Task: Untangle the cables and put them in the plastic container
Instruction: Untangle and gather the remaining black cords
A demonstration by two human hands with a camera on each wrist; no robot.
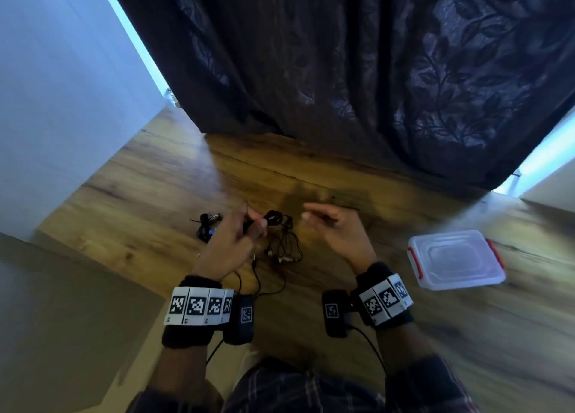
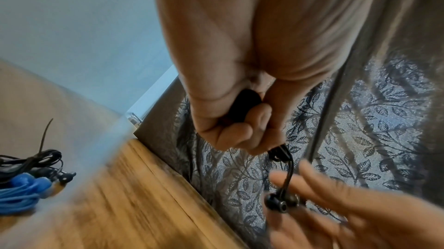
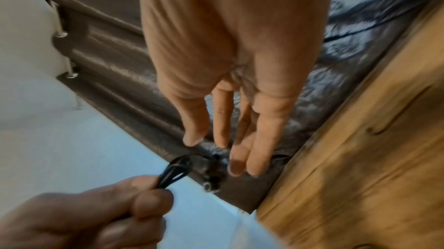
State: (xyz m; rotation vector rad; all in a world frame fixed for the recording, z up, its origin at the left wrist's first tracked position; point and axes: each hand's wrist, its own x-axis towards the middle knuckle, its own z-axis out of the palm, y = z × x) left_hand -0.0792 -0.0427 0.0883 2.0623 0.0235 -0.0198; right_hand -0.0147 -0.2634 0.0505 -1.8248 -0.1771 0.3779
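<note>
Left hand [image 1: 231, 241] grip pinches black earphone cable [image 1: 280, 235] | right hand [image 1: 336, 229] grip slack, fingers extended | lidded plastic container [image 1: 457, 260] on wooden floor [image 1: 155, 179]

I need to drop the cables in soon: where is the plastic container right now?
In the head view the plastic container sits on the wooden floor at the right, beyond the right hand, lid on.

Wood floor [image 1: 373, 334]: tangled blk cables [image 1: 281, 247], blue cable bundle [image 2: 19, 190], lidded plastic container [image 1: 455, 258].
</note>
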